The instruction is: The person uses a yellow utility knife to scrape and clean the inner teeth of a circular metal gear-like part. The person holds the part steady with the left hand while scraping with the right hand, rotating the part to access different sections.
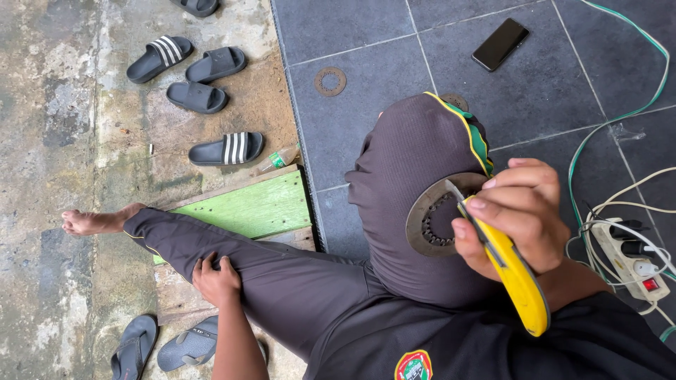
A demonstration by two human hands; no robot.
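My right hand (517, 214) grips a yellow utility knife (512, 271), its blade tip touching a round grey toothed ring disc (433, 214) that rests on my bent right knee. My left hand (217, 279) lies fingers-down on my outstretched left leg in dark trousers, holding nothing. The disc's right part is hidden behind my right hand.
A second ring disc (330, 81) and a black phone (500, 43) lie on the dark tiles. A white power strip (629, 260) with plugs and green and white cables sits at right. Several slide sandals (227, 148) and a green board (255, 207) lie on the concrete at left.
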